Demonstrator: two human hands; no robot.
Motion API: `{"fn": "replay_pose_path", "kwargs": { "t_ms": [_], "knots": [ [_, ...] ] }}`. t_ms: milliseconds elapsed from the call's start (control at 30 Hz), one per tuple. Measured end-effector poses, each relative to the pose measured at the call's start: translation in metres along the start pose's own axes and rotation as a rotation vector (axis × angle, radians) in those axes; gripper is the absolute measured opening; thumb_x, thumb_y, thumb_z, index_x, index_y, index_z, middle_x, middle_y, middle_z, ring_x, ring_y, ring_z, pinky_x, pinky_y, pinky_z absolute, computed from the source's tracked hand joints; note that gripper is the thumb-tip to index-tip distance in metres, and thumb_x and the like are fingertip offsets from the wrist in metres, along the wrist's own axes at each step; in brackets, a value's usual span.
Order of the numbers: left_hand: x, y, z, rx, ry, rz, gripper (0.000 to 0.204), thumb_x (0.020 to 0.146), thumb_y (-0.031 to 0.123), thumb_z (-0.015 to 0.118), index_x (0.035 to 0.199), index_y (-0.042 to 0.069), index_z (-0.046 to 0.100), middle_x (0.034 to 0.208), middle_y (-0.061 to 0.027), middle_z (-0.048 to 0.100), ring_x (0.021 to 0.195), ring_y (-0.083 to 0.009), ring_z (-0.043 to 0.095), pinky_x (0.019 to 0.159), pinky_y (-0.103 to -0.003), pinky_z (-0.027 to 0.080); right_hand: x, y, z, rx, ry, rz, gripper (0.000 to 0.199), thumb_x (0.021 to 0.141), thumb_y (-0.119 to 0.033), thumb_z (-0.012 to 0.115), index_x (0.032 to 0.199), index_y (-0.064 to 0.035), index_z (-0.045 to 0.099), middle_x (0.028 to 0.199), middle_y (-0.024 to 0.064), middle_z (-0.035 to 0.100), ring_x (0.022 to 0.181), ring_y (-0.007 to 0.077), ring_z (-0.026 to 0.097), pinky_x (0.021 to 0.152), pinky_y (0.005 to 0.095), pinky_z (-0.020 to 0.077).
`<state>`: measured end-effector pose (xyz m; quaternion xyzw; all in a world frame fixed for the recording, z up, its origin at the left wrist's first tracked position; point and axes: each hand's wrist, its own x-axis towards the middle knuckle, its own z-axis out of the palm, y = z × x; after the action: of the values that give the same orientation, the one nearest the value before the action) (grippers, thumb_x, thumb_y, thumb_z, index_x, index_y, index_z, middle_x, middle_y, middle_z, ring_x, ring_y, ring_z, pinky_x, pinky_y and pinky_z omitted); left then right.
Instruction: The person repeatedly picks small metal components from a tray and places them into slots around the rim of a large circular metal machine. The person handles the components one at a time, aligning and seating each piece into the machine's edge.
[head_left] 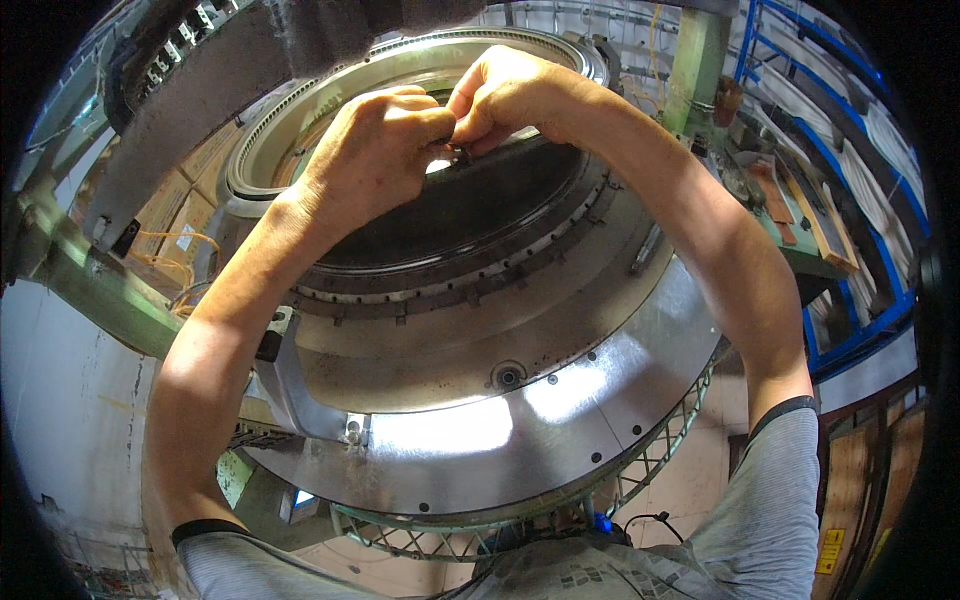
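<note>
Both of my hands meet above the dark round centre of a big ring-shaped machine (470,475). My left hand (380,150) is closed, knuckles up, its fingertips turned toward the right hand. Pinched at thumb and fingers, my right hand (515,95) touches or nearly touches the left fingertips. A small dark bit (459,155) shows just under the fingers; its kind is too small to tell, and the fingers hide most of it. Behind the hands stands a pale metal ring (255,160) with a finely toothed rim.
A curved metal bracket (295,385) rises from the machine's left side. Green posts (700,65) and a green beam (110,290) flank it. On the right, a bench (815,262) carries wooden strips, beside a blue rack (860,340) with white rolls. Dark machinery (210,90) overhangs at upper left.
</note>
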<state>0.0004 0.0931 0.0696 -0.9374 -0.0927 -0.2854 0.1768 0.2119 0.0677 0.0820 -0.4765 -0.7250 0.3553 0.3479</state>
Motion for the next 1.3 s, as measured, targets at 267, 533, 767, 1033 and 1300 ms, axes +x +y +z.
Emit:
{"fn": "replay_pose_path", "kwargs": {
  "t_ms": [267, 533, 767, 1033, 1300],
  "knots": [
    [0.002, -0.002, 0.005, 0.008, 0.015, 0.019, 0.011, 0.082, -0.001, 0.073, 0.087, 0.003, 0.065, 0.081, -0.0127, 0.065, 0.081, -0.0307, 0.070, 0.076, -0.039, 0.057, -0.002, 0.002, 0.000, 0.021, 0.033, 0.007, 0.018, 0.080, 0.001, 0.079, 0.099, 0.0038, 0.079, 0.087, 0.0130, 0.076, 0.077, 0.0197, 0.076, 0.078, 0.0310, 0.0654],
    [0.004, 0.000, 0.013, -0.035, 0.052, 0.018, 0.013, 0.080, -0.001, 0.073, 0.089, 0.004, 0.066, 0.080, -0.0110, 0.060, 0.081, -0.0314, 0.066, 0.076, -0.039, 0.051, -0.002, 0.008, -0.005, 0.019, 0.026, -0.004, 0.017, 0.080, 0.002, 0.078, 0.096, 0.0042, 0.078, 0.087, 0.0130, 0.076, 0.079, 0.0187, 0.076, 0.078, 0.0308, 0.0650],
    [0.010, 0.003, 0.013, -0.063, 0.052, 0.013, 0.014, 0.080, -0.002, 0.071, 0.093, 0.004, 0.068, 0.081, -0.0148, 0.063, 0.081, -0.0350, 0.066, 0.074, -0.043, 0.053, 0.001, 0.017, -0.007, 0.011, 0.037, -0.035, 0.017, 0.079, 0.002, 0.076, 0.095, 0.0048, 0.077, 0.086, 0.0125, 0.076, 0.076, 0.0185, 0.075, 0.077, 0.0305, 0.0645],
    [0.011, 0.004, 0.019, 0.019, 0.027, -0.028, 0.011, 0.082, 0.002, 0.074, 0.092, 0.003, 0.070, 0.086, -0.0160, 0.069, 0.086, -0.0354, 0.071, 0.077, -0.043, 0.058, -0.003, 0.024, -0.004, -0.101, 0.155, -0.091, 0.022, 0.081, 0.004, 0.072, 0.103, 0.0076, 0.077, 0.090, 0.0142, 0.077, 0.078, 0.0184, 0.076, 0.075, 0.0304, 0.0649],
    [0.002, 0.001, 0.022, -0.042, 0.109, -0.059, 0.012, 0.083, 0.006, 0.077, 0.092, 0.002, 0.070, 0.087, -0.0150, 0.069, 0.085, -0.0349, 0.071, 0.075, -0.043, 0.058, -0.033, 0.050, 0.022, -0.473, 0.375, -0.679, 0.037, 0.083, -0.016, 0.083, 0.118, -0.0067, 0.077, 0.106, 0.0210, 0.076, 0.101, 0.0361, 0.074, 0.090, 0.0418, 0.0583]
  ]
}}
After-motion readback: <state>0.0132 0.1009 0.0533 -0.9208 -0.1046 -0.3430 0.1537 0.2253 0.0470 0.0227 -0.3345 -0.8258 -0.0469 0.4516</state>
